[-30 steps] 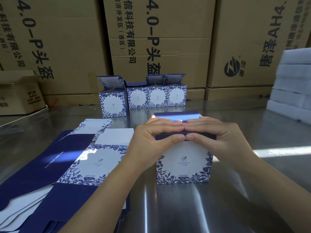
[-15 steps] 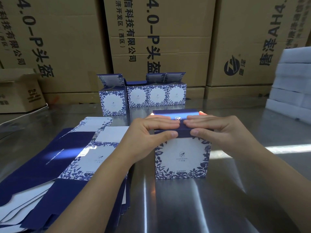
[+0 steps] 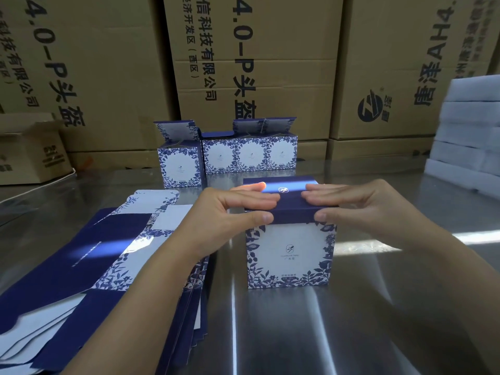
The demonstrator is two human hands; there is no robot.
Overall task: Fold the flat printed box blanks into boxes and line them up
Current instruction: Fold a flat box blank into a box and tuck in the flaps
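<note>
A folded box (image 3: 289, 255), white with blue leaf print and a dark blue top, stands on the steel table in front of me. My left hand (image 3: 232, 212) lies with straight fingers on the left half of its lid, thumb against the front edge. My right hand (image 3: 349, 209) does the same on the right half. A stack of flat blue-and-white box blanks (image 3: 113, 255) lies to the left, partly under my left forearm. Several folded boxes (image 3: 230, 155) stand in a row at the back with their top flaps up.
Large brown cartons (image 3: 257, 63) wall off the far side of the table. A small open carton (image 3: 29, 152) sits at the back left. White foam slabs (image 3: 470, 131) are stacked at the right edge. Bare steel table (image 3: 351, 320) lies near me on the right.
My hands have slid apart along the lid toward its two sides. The dark blue lid now lies flat and closed on the box.
</note>
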